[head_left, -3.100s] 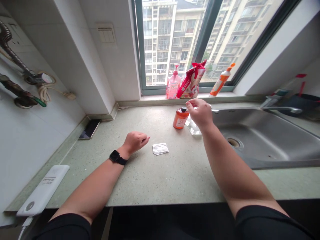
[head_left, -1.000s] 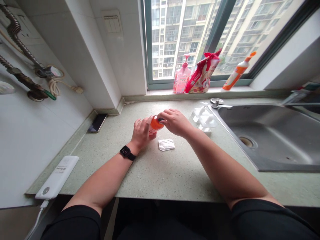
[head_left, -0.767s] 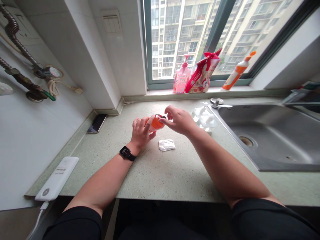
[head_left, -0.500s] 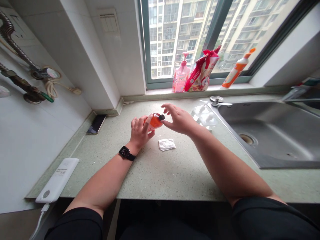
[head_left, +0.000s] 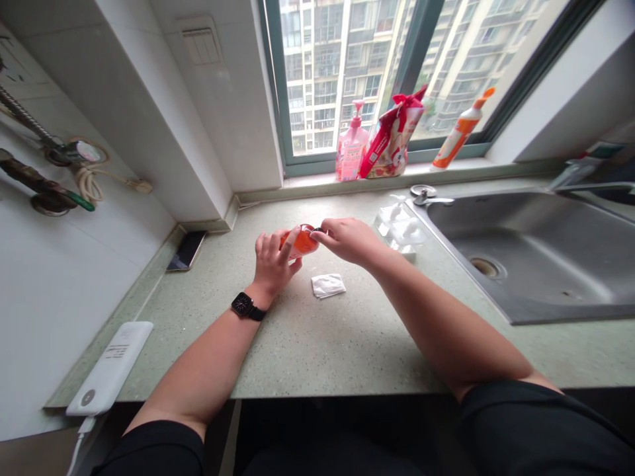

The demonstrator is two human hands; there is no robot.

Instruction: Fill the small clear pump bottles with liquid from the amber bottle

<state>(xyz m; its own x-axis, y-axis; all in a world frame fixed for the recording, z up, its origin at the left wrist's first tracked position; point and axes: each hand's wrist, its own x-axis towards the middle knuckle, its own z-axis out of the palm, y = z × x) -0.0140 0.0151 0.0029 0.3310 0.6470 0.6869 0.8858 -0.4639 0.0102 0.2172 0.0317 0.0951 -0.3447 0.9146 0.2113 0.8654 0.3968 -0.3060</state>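
Observation:
An orange bottle is held tilted above the counter, its neck pointing right. My left hand is wrapped round its body, and the fingers cover part of the label. At the neck, my right hand has its thumb and fingers closed on the black cap, which they mostly hide. Whether the cap is loose cannot be seen. Just below the bottle, a folded white tissue lies flat on the counter.
Clear pump bottles stand right of my hands, beside the steel sink. A phone and a white power bank lie to the left. On the sill are a pink pump bottle, a red bag and an orange-white bottle.
My right hand, open beside the black cap before, has closed its fingers on it. My left hand keeps its hold on the bottle. The camera view has shifted slightly.

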